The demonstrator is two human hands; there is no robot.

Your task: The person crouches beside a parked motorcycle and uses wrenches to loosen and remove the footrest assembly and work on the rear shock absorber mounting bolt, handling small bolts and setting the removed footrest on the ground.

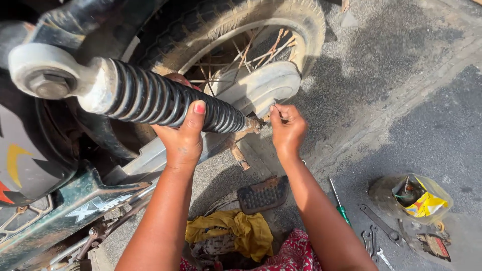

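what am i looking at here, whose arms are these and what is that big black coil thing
One picture, taken by a camera worn on a person's head, looking down at their own two bare arms. They are beside the rear wheel of a motorcycle on gritty ground. The left hand grips the black ribbed shock absorber spring, a suspension part bolted at its top end. The right hand pinches something small near the spring's lower end; I cannot tell what. On the ground lie a green-handled screwdriver, grey metal spanners, a clear plastic bag of small items and a crumpled yellow cloth.
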